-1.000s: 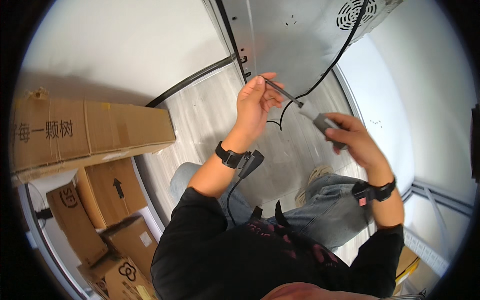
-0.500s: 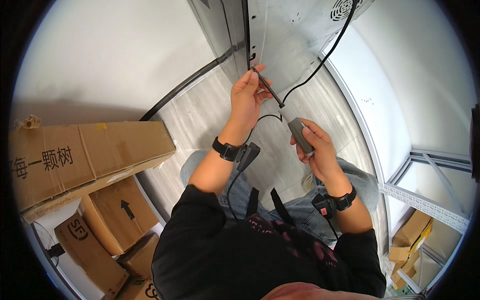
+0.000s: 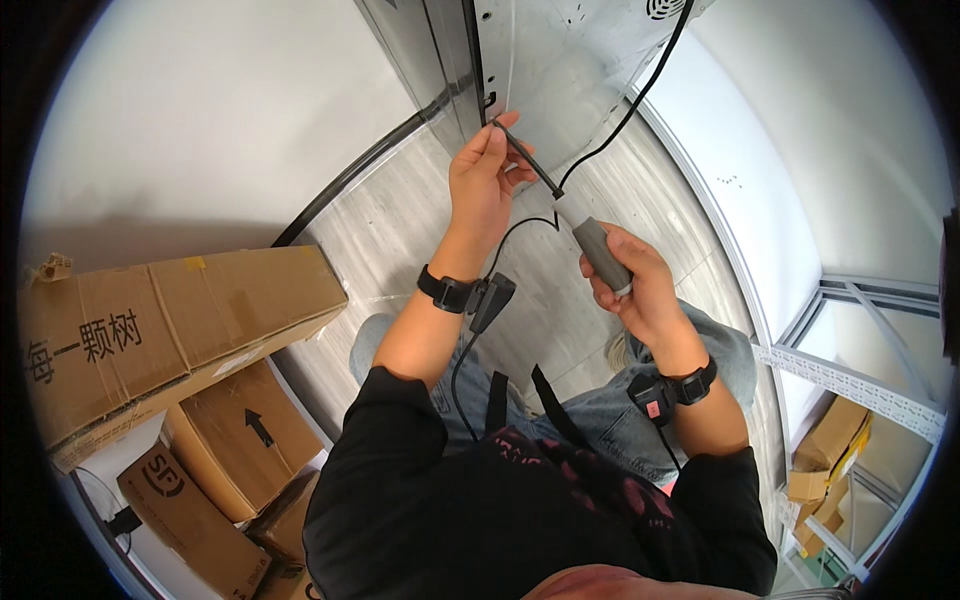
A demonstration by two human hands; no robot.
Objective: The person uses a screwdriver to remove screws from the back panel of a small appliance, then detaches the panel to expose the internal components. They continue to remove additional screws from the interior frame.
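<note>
At the left, a long cardboard box lies above several others, with black characters printed on its side and a yellow patch near its top edge. Just below it sits a carton marked with a black arrow, and beside that a darker brown box stands tilted. A white wall rises behind, with a black strip running along its foot. The floor has pale grey wood-look planks. At the right, a metal rack stands near small cartons, with a yellow band beside them.
</note>
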